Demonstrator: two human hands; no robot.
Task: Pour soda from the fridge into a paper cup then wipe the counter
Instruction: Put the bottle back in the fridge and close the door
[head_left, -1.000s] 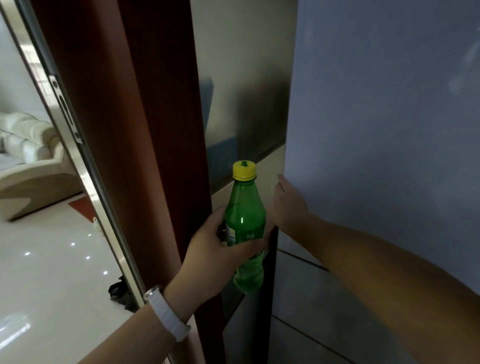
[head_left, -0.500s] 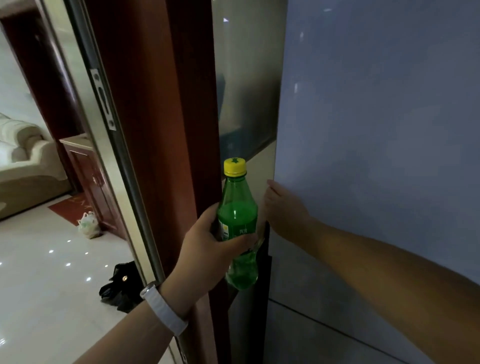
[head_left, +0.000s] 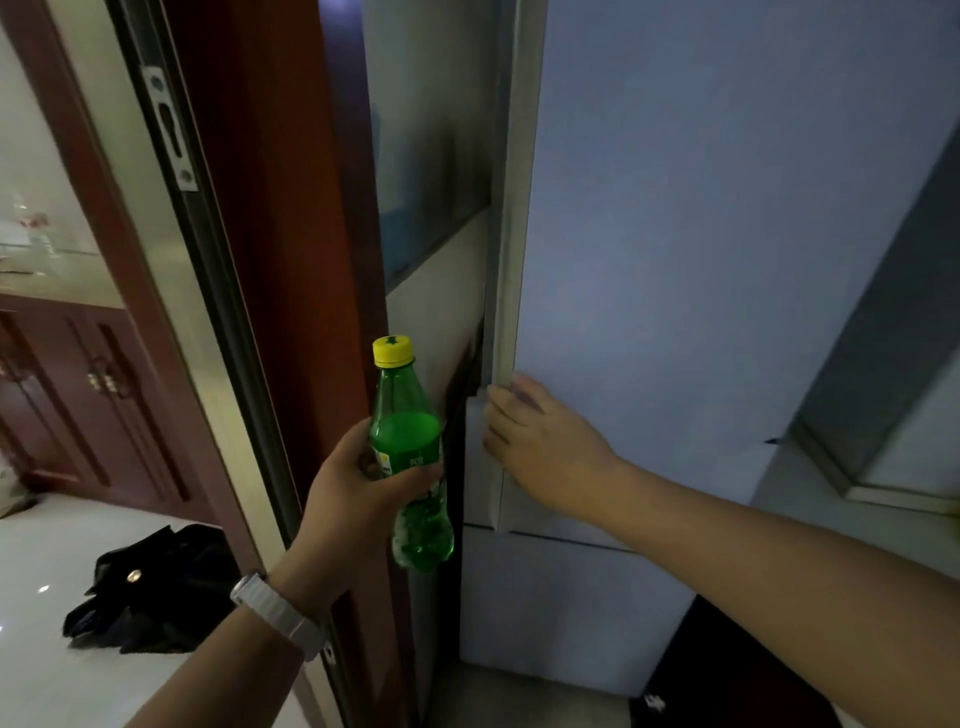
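Change: since half a second ago our view has swung right, the fridge door (head_left: 675, 260) shows its pale edge, and our right hand (head_left: 540, 441) has slid from the door's corner onto its front face.
Bottle: the green soda bottle (head_left: 410, 457) with the yellow cap (head_left: 392, 351) stands upright in our left hand (head_left: 353, 493), just left of the fridge and clear of it, roughly half full by the look of it.
Left hand: wrapped shut around the bottle's middle, thumb in front over the label, a white watch (head_left: 275, 613) at the wrist.
Right hand: fingers spread flat against the door by its left edge, holding nothing.
Step in hand: we judge we are pushing the door shut with the soda already out.
Doing it well: we should press with the flat palm until the seal meets, keep the fingers off the gap, and hold the bottle upright and still so it does not fizz when the cap is opened.
Around: a dark red door frame (head_left: 270, 260) rises close on the left, just behind the bottle; a black bag (head_left: 156, 592) lies on the shiny floor (head_left: 57, 675) beyond it; a wooden cabinet (head_left: 78, 395) stands further back.
In the way: the frame leaves little room beside the fridge, so we may knock the bottle when turning; cup and counter are not in sight.
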